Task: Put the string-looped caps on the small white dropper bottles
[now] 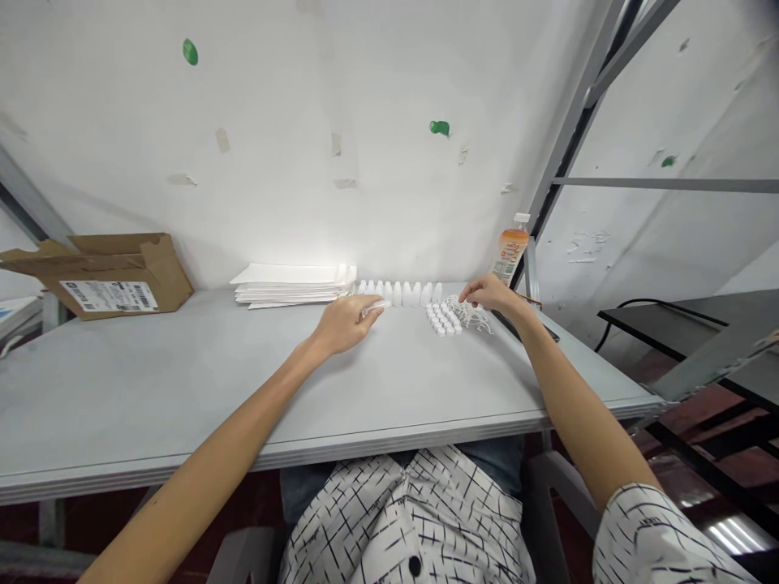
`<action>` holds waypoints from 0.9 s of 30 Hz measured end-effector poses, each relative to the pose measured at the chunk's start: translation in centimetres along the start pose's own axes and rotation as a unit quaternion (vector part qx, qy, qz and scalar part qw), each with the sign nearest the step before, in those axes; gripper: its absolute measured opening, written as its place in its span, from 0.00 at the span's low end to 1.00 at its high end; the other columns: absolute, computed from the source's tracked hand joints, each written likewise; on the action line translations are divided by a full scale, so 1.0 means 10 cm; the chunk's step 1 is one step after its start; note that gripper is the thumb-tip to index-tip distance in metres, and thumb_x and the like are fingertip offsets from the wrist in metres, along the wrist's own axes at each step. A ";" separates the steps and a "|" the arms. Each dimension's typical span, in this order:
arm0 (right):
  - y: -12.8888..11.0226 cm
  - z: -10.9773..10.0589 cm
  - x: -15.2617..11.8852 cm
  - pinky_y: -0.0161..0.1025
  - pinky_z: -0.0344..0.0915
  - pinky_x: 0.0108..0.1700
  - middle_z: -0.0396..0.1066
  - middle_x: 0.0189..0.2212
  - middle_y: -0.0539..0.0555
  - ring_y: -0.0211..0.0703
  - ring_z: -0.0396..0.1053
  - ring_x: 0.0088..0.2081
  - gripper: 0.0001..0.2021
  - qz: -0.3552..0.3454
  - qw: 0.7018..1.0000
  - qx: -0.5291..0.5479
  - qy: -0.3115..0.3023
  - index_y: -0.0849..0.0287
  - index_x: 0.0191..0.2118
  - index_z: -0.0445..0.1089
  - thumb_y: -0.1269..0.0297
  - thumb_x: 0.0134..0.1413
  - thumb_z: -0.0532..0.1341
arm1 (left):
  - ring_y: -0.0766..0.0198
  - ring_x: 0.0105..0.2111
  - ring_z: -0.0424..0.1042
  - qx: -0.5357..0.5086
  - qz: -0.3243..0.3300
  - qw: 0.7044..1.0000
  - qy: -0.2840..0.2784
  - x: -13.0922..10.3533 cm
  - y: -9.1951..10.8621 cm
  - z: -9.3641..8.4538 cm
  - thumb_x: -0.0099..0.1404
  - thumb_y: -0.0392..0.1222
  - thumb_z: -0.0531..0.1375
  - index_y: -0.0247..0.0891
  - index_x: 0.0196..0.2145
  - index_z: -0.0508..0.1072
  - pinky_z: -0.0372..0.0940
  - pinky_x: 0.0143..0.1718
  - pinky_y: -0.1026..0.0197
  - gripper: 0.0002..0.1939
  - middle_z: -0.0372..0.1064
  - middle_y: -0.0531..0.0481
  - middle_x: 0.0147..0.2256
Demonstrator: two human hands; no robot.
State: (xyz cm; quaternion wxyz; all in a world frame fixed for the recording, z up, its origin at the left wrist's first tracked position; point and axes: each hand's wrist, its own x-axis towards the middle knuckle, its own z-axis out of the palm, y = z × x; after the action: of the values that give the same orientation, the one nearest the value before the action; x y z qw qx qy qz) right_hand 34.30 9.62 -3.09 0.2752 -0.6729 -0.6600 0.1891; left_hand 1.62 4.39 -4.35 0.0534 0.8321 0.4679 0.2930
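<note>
My left hand (346, 324) is closed around a small white bottle (376, 307), which lies tilted with its end pointing right. Just behind it, a row of small white bottles (406, 294) stands upright along the wall. My right hand (490, 294) reaches over a loose pile of thin white stringy pieces (475, 318), its fingers bent and pinched downward. Whatever is between those fingertips is too small to make out. Left of the pile, white caps (443, 319) are set out in close rows on the grey table (389, 389).
A stack of white flat packets (292, 285) lies left of the bottles. Farther left is an opened cardboard box (125, 276). A drink bottle with an orange label (511, 247) stands at the back right, beside the metal frame (563, 154). A dark flat object is partly hidden under my right forearm.
</note>
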 end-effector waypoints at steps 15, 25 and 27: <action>-0.73 0.44 -0.37 0.31 0.53 0.20 0.75 0.35 0.57 0.34 0.68 0.25 0.16 -0.208 0.946 0.230 -0.094 0.62 0.39 0.77 0.54 0.51 0.67 | 0.63 0.28 0.76 -0.019 0.012 0.999 0.028 0.00 0.00 0.02 0.67 0.45 0.54 0.43 0.59 0.68 0.67 0.42 0.57 0.24 0.77 0.49 0.45; -1.19 0.58 -0.34 0.33 0.60 0.22 0.74 0.31 0.55 0.38 0.70 0.26 0.15 -0.280 0.915 0.274 -0.097 0.62 0.37 0.76 0.54 0.52 0.67 | 0.65 0.28 0.77 -0.039 0.003 0.992 0.116 0.02 -0.02 -0.05 0.67 0.49 0.59 0.42 0.62 0.64 0.67 0.38 0.61 0.27 0.78 0.50 0.45; -1.26 0.54 -0.28 0.34 0.63 0.25 0.75 0.31 0.54 0.38 0.70 0.26 0.11 -0.294 0.926 0.235 -0.034 0.62 0.37 0.75 0.58 0.55 0.64 | 0.66 0.30 0.77 -0.046 0.005 0.988 0.150 0.03 -0.03 -0.10 0.67 0.51 0.60 0.41 0.60 0.67 0.66 0.36 0.63 0.26 0.77 0.49 0.45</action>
State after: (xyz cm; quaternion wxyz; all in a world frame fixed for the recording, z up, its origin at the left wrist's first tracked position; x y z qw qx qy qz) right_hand 20.95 7.20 0.20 0.4458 -0.3582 -0.7738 0.2724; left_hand 1.02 4.66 -3.52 0.0193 0.7776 0.4526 0.4361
